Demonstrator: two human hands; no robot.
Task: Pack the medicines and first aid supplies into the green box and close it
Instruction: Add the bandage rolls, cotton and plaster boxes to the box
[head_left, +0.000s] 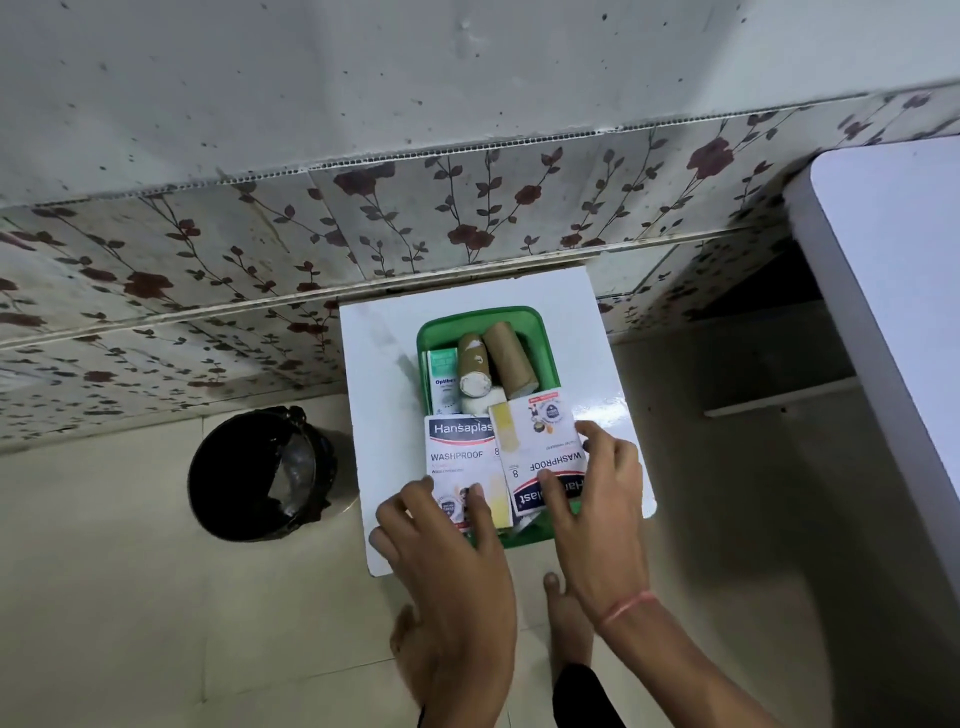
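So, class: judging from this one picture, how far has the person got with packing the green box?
Done: two brown rolls and a small medicine carton lie in the green box. In hand: the left hand and right hand press two Hansaplast packets onto the contents. Left: closing it; no lid is visible.

Two bare hands are seen, the left hand (457, 582) and the right hand (597, 514), with no rings or gloves worn. A thin pink-orange thread band (626, 607) is tied around the wrist just behind the right hand. Both forearms are uncovered. Below the hands, a bare foot (566, 618) is visible, and beneath it the edge of a dark garment (582, 696).
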